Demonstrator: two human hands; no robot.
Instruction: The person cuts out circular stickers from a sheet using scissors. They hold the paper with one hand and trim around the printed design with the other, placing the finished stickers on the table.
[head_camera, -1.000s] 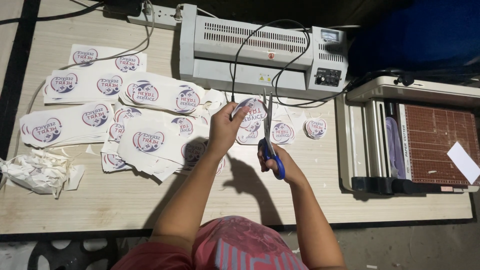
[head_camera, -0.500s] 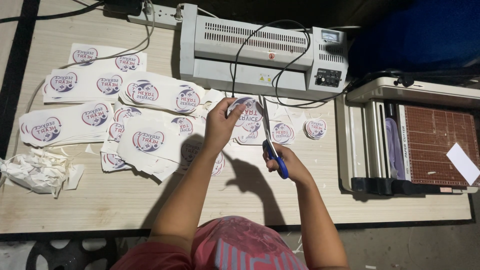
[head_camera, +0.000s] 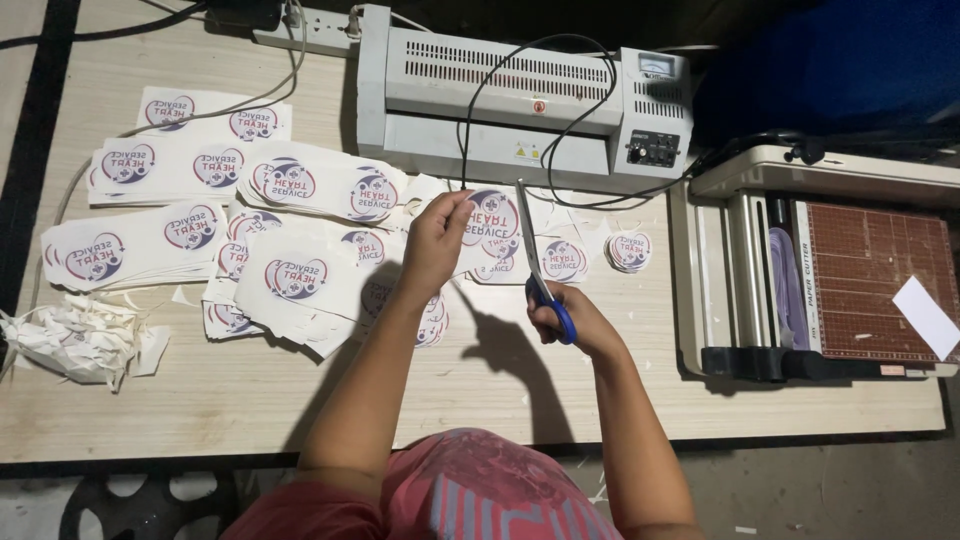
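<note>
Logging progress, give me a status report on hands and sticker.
Left hand pinching sticker sheet. Right hand on scissors, blades at sheet. Cable hangs close behind; cut stickers beside.

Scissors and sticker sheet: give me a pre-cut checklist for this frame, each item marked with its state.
1. Right hand grips the blue-handled scissors: ok.
2. Left hand holds the printed sheet off the table: ok.
3. Blades pointing away from the body: ok.
4. Left fingers clear of the blades: ok, they sit to the side.
5. Blade on the cut line: cannot tell.
6. Black cable clear of the scissors: cannot tell.
</note>
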